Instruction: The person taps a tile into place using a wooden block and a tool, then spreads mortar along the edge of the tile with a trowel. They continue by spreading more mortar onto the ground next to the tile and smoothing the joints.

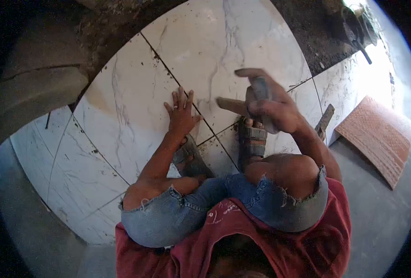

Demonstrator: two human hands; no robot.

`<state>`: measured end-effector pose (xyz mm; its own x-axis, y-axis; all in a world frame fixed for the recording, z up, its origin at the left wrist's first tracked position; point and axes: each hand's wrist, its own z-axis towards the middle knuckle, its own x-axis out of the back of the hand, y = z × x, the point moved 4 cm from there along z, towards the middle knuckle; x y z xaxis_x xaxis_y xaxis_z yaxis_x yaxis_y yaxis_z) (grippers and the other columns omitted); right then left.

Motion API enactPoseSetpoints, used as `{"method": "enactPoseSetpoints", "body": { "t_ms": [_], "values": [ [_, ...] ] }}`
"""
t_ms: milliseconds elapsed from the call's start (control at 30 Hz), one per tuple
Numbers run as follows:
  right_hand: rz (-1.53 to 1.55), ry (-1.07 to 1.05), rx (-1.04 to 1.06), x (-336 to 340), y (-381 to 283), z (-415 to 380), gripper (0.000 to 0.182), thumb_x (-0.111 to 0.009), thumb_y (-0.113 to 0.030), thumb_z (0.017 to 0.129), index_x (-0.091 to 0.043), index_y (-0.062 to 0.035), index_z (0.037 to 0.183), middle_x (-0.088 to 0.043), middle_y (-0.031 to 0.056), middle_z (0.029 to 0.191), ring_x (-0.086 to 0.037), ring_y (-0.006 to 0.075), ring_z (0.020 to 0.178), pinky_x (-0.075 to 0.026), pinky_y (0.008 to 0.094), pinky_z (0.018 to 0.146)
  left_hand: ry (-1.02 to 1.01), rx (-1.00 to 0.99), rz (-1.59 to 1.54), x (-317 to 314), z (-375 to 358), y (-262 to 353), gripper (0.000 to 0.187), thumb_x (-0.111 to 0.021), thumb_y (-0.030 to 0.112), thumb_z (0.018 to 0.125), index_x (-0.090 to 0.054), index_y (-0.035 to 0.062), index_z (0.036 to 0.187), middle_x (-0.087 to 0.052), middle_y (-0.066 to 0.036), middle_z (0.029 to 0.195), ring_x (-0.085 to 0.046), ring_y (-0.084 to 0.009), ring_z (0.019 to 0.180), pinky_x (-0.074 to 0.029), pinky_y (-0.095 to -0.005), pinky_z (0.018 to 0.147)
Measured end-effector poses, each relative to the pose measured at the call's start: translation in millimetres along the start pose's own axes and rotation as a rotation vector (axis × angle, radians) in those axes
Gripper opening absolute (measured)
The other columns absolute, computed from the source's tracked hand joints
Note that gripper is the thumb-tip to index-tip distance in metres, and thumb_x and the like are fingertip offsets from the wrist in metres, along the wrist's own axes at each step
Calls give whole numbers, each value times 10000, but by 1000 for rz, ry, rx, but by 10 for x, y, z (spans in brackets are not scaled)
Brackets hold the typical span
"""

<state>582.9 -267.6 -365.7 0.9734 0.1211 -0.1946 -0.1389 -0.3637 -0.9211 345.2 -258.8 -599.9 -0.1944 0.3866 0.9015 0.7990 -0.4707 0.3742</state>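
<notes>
Progress: marble-look floor tiles are down edge to edge, approx. aligned. Est. placement in this section well advanced; bedding n/v (not visible), so fixity unconfirmed. Joints read dark, w/ dirt crumbs along them; no grout fill seen. Outstanding, in my judgement: joint cleaning & fill, surface wipe-down, plus bare soil beyond the far edge, if in scope.

L hand: released, palm down on tile, fingers spread beside the main joint. R hand: raised, fingers curled round a blurred grey tool, index finger extended; tool type n/k. Brown bar adj. to R hand; whether it is part of the tool, can't tell.

Edges: curved tile perimeter meets soil at far side; rounded grey ledge borders L side. L sandal & R sandal sit close to joints, limiting room nr. the knees. Narrow flat strip and ribbed reddish panel restrict R side. Best clearance: tile faces ahead and L of the L hand, scattered debris only.
</notes>
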Motion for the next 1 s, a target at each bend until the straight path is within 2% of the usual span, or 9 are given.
{"method": "enactPoseSetpoints", "body": {
  "t_ms": [233, 367, 433, 533, 667, 767, 833, 867, 1000],
  "values": [
    [-166, -64, -97, -23, 25, 60, 625, -619, -179, 733, -399, 9, 1287, -478, -6, 714, -476, 96, 675, -383, 231, 624, -27, 60, -125, 31, -91, 1, 895, -650, 456, 789, -129, 183, 1464, 7, -156, 1521, -66, -431, 1376, -114, -759, 943],
    [205, 94, 251, 205, -147, 238, 568, -571, -129, 748, -414, 3, 1278, -507, 17, 728, -504, 114, 677, -421, 252, 623, 15, 29, -120, 47, -142, 22, 871, -626, 489, 786, -156, 197, 1457, -34, -169, 1518, -94, -451, 1365, -113, -756, 945],
    [-139, 190, 101, 397, 34, 467, 514, -549, -118, 753, -459, -24, 1249, -505, 23, 730, -517, 127, 683, -431, 259, 614, -13, 27, -45, 13, -84, 38, 886, -642, 486, 774, -156, 200, 1457, -37, -166, 1519, -112, -475, 1352, -114, -764, 935],
    [73, 230, 274, 797, -145, 519, 309, -597, -169, 777, -575, -59, 1066, -564, 53, 740, -561, 160, 668, -471, 293, 601, -14, 8, -57, -24, -85, 5, 916, -668, 480, 751, -157, 200, 1457, -39, -163, 1520, -114, -489, 1345, -123, -774, 919],
    [-219, 551, 248, 1438, -87, 693, 417, -477, -126, 805, -481, 24, 1194, -545, 86, 804, -550, 199, 711, -478, 386, 727, -15, -38, -31, 46, -85, 73, 918, -662, 482, 769, -138, 186, 1463, -17, -141, 1524, -52, -431, 1375, -111, -762, 941],
    [198, 480, 212, 1668, -254, 839, 388, -463, -127, 814, -486, 27, 1170, -544, 85, 804, -553, 207, 710, -480, 340, 671, -107, 38, -12, -7, -17, 44, 942, -677, 485, 750, -139, 187, 1464, -12, -135, 1526, -31, -431, 1377, -107, -766, 938],
    [408, 372, 526, 1780, -502, 746, 337, -483, -114, 809, -523, 11, 1120, -534, 76, 795, -532, 188, 691, -466, 311, 636, -71, 29, -18, -1, -89, 52, 967, -691, 486, 730, -137, 188, 1465, -6, -126, 1528, -15, -431, 1378, -101, -768, 937],
    [311, 804, 332, 1694, -493, 743, 285, -518, -124, 798, -556, -19, 1061, -531, 66, 786, -526, 171, 655, -457, 312, 599, -82, 23, -13, -9, -138, 52, 967, -691, 486, 730, -137, 188, 1465, -6, -126, 1528, -15, -431, 1378, -101, -768, 937],
    [143, 768, 351, 1793, -646, 933, 265, -443, -58, 792, -515, -40, 1047, -454, 46, 619, -491, 184, 488, -458, 311, 472, -99, 39, -26, 11, -26, 72, 995, -696, 495, 711, -128, 183, 1466, 18, -138, 1526, -10, -434, 1377, -104, -769, 936]
  ]
}}
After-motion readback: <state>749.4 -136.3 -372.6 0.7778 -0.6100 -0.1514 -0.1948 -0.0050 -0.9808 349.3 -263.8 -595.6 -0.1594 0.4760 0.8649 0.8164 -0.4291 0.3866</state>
